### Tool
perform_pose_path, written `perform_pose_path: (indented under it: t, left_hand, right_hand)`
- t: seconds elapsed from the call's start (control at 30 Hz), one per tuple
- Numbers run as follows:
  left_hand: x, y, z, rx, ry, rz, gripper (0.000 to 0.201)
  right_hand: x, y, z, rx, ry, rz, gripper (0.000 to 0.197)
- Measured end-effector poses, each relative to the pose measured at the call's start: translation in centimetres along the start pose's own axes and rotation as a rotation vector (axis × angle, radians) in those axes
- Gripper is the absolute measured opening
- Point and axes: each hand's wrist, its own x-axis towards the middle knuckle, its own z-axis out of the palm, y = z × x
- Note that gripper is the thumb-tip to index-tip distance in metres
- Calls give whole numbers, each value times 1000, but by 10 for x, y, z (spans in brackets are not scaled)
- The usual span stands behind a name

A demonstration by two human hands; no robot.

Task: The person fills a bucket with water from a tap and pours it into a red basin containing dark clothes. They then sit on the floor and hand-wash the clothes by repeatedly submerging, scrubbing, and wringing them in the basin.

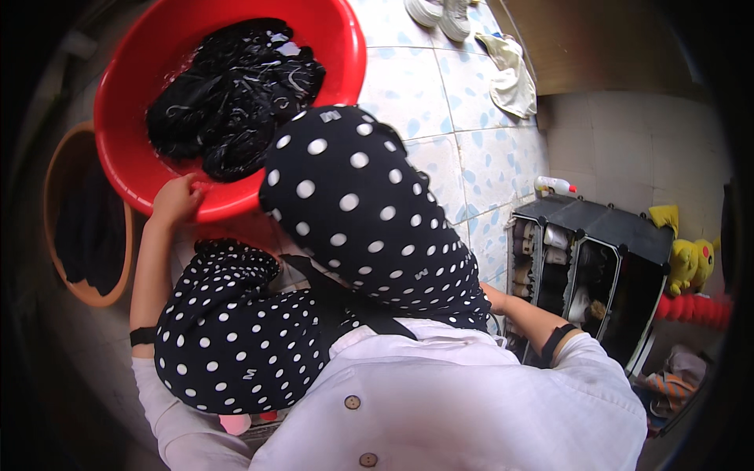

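Observation:
A large red basin stands at the upper left with a heap of wet black cloth inside, with whitish suds on it. My left hand is closed on the basin's near rim, its fingers bent over the edge. On the right, my forearm runs down beside my thigh, and only the wrist end of my right hand shows. Its fingers are hidden behind my leg in black trousers with white dots, which also covers part of the basin's near right side.
Left of the basin is an orange tub with dark cloth. A black shoe rack stands at right, a white bottle on top and a yellow plush toy beside it. Shoes and pale cloth lie on the tiles.

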Motion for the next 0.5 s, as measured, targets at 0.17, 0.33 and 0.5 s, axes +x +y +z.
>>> perform_pose_path:
  t: [0.17, 0.33, 0.5]
  left_hand:
    - [-23, 0, -4, -141, 66, 77, 31]
    - [-37, -2, 8, -100, 213, 200, 27]
    - [-38, -1, -2, -162, 139, 239, 23]
  right_hand:
    - [49, -34, -26, -245, -220, 72, 49]
    - [78, -70, -21, -326, -256, 241, 47]
    - [92, -105, -59, -355, -244, 382, 45]
